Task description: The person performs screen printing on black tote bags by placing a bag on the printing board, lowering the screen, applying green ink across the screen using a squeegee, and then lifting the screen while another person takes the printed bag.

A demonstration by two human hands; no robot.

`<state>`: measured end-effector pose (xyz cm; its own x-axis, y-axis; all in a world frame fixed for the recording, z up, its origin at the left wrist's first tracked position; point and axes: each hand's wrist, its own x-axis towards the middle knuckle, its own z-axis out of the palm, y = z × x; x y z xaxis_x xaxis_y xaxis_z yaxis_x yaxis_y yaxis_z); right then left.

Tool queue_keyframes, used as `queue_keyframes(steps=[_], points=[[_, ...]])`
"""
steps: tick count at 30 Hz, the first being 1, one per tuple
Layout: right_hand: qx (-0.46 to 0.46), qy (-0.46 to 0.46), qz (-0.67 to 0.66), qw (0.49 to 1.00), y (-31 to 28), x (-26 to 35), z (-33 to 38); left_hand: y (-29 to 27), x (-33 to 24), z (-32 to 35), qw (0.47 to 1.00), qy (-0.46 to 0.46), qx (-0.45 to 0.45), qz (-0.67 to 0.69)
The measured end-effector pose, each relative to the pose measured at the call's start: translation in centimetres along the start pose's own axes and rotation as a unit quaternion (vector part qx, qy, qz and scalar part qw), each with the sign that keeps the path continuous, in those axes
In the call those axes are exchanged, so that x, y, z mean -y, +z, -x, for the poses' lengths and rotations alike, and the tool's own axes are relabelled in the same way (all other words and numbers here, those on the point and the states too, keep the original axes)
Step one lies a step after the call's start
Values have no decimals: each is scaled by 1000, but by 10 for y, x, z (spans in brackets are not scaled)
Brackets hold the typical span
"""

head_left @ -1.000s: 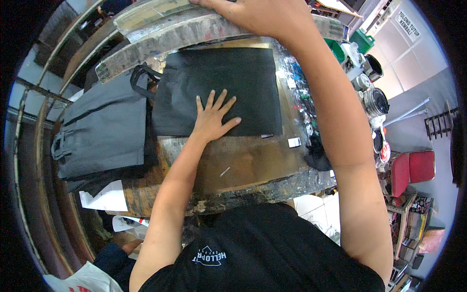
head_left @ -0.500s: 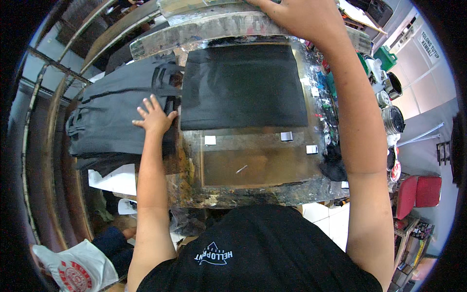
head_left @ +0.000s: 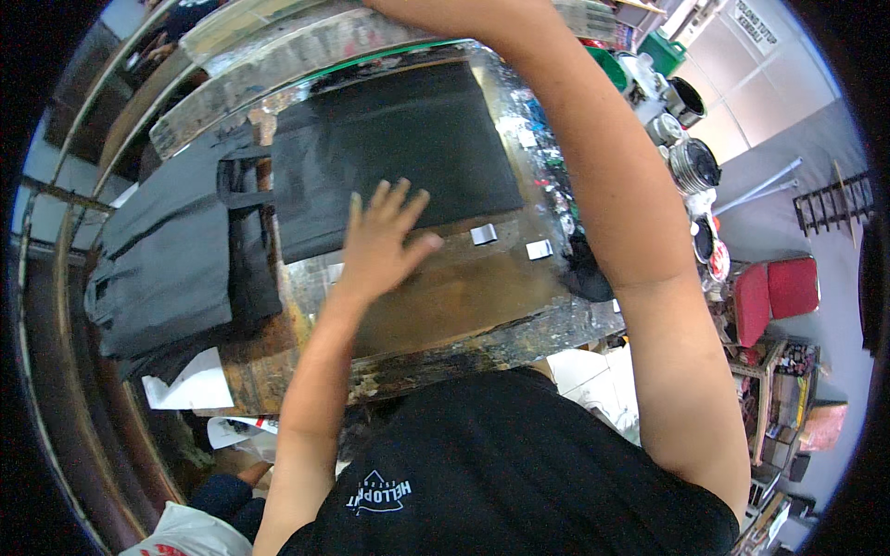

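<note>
A black cloth piece (head_left: 399,139) lies flat on the printing board (head_left: 436,306). Over its near edge is my left hand (head_left: 385,246), fingers spread and holding nothing; whether it touches the cloth I cannot tell. My right arm reaches to the far side, where my right hand (head_left: 436,11) is mostly cut off by the top edge, its fingers out of sight. It is nearest to a long, stained screen frame (head_left: 306,74) behind the cloth. On the left lies a stack of black cloth bags (head_left: 167,259) with strap-like handles.
Small white tabs, one a folded tab (head_left: 483,234), sit on the board near the cloth. Paint cans (head_left: 693,165) and a green container (head_left: 660,54) line the right side. A red chair (head_left: 788,285) stands right; metal rails (head_left: 65,306) run along the left. A person sits lower left.
My left hand has moved right, from the stack of bags to the near edge of the cloth. My right hand has moved left along the far side. The view has turned and shifted.
</note>
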<state>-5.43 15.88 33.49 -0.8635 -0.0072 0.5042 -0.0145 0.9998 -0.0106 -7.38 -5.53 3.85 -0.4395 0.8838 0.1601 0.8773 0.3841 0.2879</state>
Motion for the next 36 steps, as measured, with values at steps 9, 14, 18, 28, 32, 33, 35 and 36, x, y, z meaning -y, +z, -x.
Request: queue_keyframes(steps=[9, 14, 18, 28, 32, 33, 35, 36], points=[[21, -13, -5, 1000, -7, -4, -3, 57, -60, -2, 997, -24, 27, -61], [-60, -15, 2, 998, -2, 2, 8, 65, -76, -11, 999, -28, 2, -40], [-2, -30, -33, 999, -9, -2, 1, 65, -83, -9, 999, -26, -6, -34], [12, -23, -72, 997, 10, -1, -6, 1, -49, 3, 957, -175, -196, 126], [-40, -42, 1, 998, 28, 0, 23, -116, 18, 29, 762, -177, -375, 498], [-64, -43, 46, 996, 38, 1, 38, -142, 24, 35, 708, -124, -398, 570], [-78, -86, 55, 992, 60, -1, 73, -155, 34, 60, 724, -172, -296, 599], [-41, -92, 39, 994, 64, 1, 91, -148, 9, 61, 793, -263, -293, 466]])
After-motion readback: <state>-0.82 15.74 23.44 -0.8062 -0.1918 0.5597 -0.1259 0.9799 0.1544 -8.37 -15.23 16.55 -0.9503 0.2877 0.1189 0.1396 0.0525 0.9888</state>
